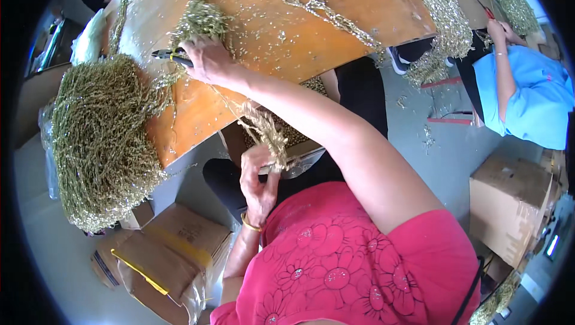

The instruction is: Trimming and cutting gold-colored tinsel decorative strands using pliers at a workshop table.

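My left hand (259,184) is closed, thumb and fingers pinching the lower end of a pale gold glittery sprig (269,130) above my lap. From the sprig a thin stem runs up towards the table edge. Stretched across to the left part of the table, my right hand (209,60) curls around the dark handles of pliers (168,55) with a yellow band, their jaws pointing left. Its fingertips reach the base of a small bunch of green-gold glitter sprigs (203,16); whether they also grip a stem is hidden.
A thick pile of glittery sprigs (105,139) hangs over the table's left end. Gold strands (323,10) lie on the orange table (263,43), dotted with glitter. A box of gold beads (293,136) rests by my lap. Cardboard boxes (509,205) stand around; a co-worker in blue (527,91) sits right.
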{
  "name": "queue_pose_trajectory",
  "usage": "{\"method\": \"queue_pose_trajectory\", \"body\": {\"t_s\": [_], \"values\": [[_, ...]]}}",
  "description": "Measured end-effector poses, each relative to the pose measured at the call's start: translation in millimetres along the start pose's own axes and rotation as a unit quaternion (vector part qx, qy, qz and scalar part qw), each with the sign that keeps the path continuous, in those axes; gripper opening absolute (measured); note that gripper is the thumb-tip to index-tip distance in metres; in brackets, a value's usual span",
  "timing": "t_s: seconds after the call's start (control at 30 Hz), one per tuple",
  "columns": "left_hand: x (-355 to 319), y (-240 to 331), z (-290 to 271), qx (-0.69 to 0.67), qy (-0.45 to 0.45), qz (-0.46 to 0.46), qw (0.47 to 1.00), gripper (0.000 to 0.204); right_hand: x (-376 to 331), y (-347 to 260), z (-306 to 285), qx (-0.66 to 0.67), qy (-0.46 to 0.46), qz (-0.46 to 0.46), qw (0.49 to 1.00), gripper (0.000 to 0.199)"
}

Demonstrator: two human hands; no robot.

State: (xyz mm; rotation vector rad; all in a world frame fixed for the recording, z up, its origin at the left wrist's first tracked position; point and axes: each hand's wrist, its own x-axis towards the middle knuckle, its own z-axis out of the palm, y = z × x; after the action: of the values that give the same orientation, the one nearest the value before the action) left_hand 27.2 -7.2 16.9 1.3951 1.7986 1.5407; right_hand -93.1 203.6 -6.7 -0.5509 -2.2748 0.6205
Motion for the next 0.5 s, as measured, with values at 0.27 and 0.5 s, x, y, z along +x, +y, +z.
{"method": "queue_pose_trajectory", "body": {"t_s": [0.27,0.5], "values": [[-12.9,13.0,15.2,-0.434,0.014,-0.354,0.828,0.016,25.9,21.2,-29.8,0.087,-0.032,0.054,0.994,0.034],[24.5,-4.5,1.1,-0.540,0.156,-0.432,0.705,0.021,-100.0,-18.5,-140.8,0.191,-0.089,0.234,0.949,0.031]]}}
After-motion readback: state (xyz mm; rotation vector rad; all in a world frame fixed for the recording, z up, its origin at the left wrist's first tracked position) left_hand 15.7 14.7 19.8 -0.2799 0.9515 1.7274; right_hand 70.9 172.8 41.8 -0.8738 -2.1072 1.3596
